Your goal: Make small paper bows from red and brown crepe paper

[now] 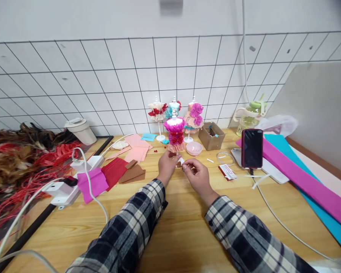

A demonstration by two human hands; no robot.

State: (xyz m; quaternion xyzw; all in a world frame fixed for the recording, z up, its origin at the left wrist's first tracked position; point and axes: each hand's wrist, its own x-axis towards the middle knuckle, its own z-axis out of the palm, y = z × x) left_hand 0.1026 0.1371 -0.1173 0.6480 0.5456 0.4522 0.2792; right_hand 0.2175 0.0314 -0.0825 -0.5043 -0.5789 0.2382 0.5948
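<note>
In the middle of the table, my left hand is closed with its fingertips on a small piece of brown crepe paper. My right hand pinches the right side of that piece, where a bit of white shows. Just behind my hands stands a miniature dress form in a magenta, red and peach paper dress; its stand is mostly hidden. Three more dressed forms stand behind it: one cream and red, one turquoise, one peach and pink.
A pink bowl and a cardboard box stand right of the forms. Peach sheets, red sheets and brown sheets lie left. A phone stands right, near long paper strips. Cables cross a power strip.
</note>
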